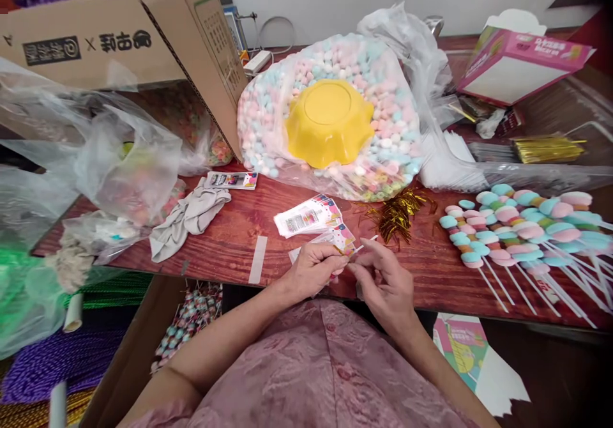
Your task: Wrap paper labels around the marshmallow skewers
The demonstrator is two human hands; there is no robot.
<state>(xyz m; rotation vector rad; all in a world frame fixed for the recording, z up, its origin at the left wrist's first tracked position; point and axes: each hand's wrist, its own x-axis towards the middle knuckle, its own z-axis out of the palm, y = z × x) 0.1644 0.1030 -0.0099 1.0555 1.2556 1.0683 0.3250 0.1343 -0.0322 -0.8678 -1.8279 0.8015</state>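
My left hand (313, 269) is closed in a pinch at the table's front edge. A thin white stick (366, 244) pokes out from its fingertips toward the upper right. A small gold strip (338, 250), like a twist tie, shows at the left fingers, and clear plastic (295, 255) lies beside them. Close against the left thumb, my right hand (385, 284) has its thumb and fingers curled together; what they pinch is too small to make out. Printed cards (306, 217) lie fanned just beyond the hands, and gold twist ties (397, 217) are heaped to their right.
Marshmallow skewers (522, 230) are piled at right. Behind the cards, a yellow bowl (330, 121) rests upside down on a large bag of marshmallows (258, 121). A grey cloth (191, 220) and a cardboard box (191, 51) are at left. A pink carton (527, 64) stands back right.
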